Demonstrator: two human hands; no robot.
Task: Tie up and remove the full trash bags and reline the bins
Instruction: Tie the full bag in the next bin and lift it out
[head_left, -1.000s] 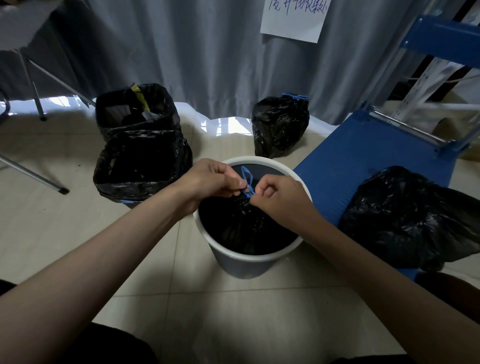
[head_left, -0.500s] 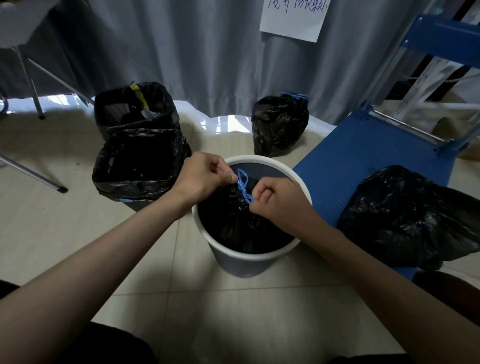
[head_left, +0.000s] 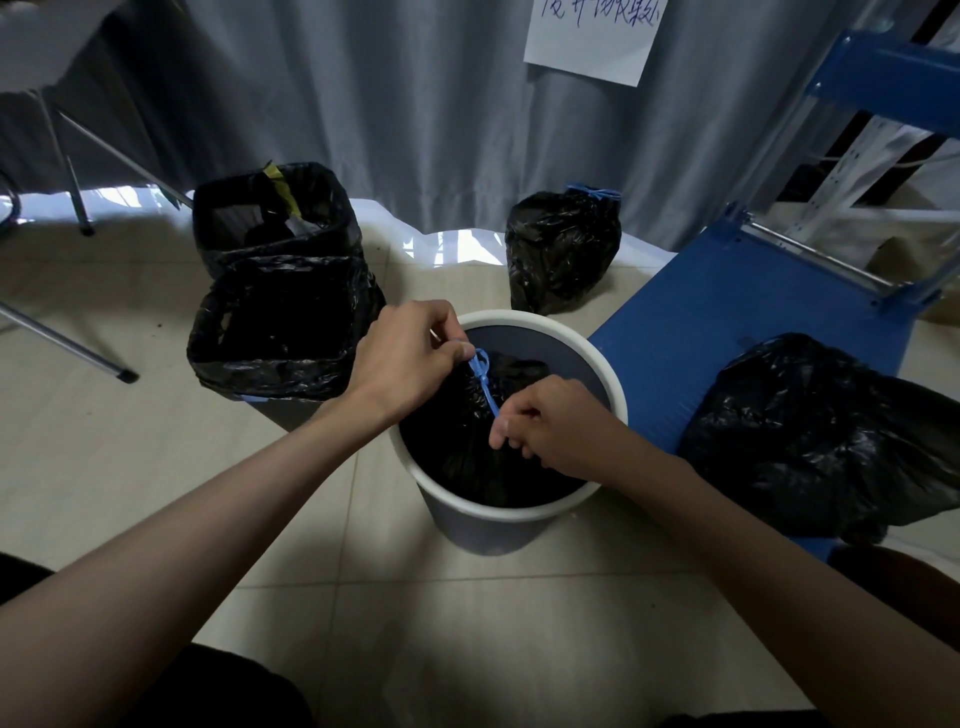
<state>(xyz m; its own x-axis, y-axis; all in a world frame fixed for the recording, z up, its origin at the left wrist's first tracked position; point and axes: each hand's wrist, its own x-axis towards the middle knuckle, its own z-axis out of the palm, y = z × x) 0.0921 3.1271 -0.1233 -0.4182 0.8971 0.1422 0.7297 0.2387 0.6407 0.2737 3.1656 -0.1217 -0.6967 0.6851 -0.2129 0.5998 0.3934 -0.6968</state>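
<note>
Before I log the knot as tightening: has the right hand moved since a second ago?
Yes. The right hand has pulled toward the near side of the white bin rim, stretching the blue drawstring.

tiled floor (head_left: 130, 467) | white bin (head_left: 613, 384) | two lined bins (head_left: 280, 332) | tied bag (head_left: 561, 249)

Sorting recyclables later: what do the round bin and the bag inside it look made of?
The round bin looks like smooth matte plastic, with a white moulded rim. The bag looks like thin glossy black plastic film, crinkled and shiny.
</note>
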